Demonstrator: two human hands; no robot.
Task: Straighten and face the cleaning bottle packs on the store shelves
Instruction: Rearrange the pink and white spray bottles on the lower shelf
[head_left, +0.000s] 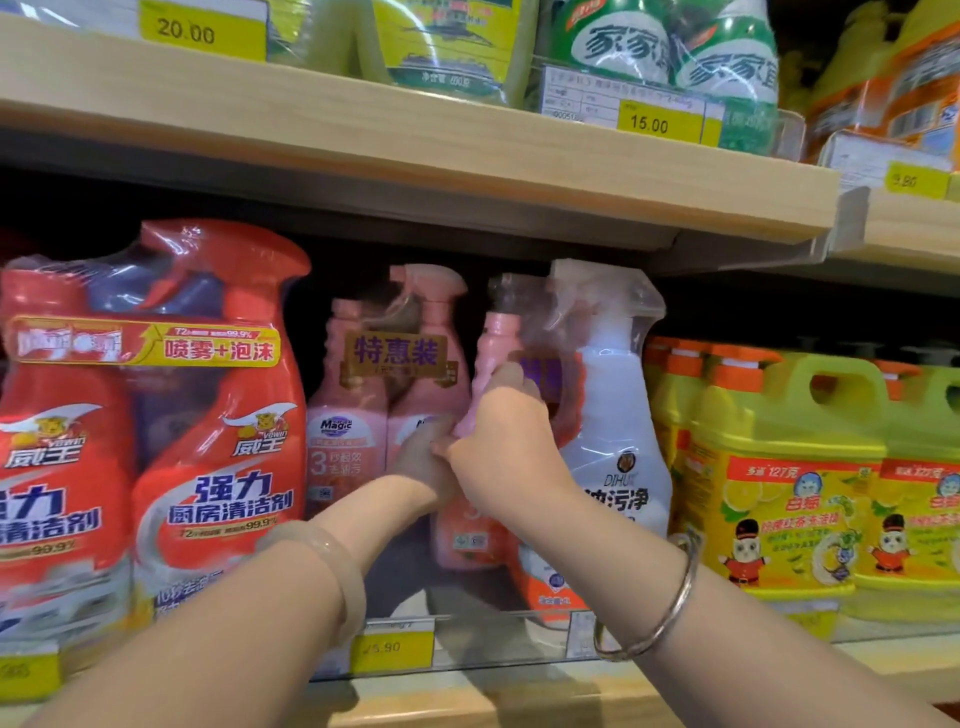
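Gripping pink bottle pack (488, 395) — right hand (501, 441), left hand (423, 462) (touching).

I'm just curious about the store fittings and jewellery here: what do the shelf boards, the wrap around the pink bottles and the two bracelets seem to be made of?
Shelf board: pale wood or a wood-look laminate, matt, with faint grain.
Wrap on the pink bottles: thin clear plastic film, glossy and wrinkled.
Bracelet on the left wrist: thick, milky and translucent, perhaps jade or glass.
Bracelet on the right wrist: thin, shiny, silver-coloured metal.
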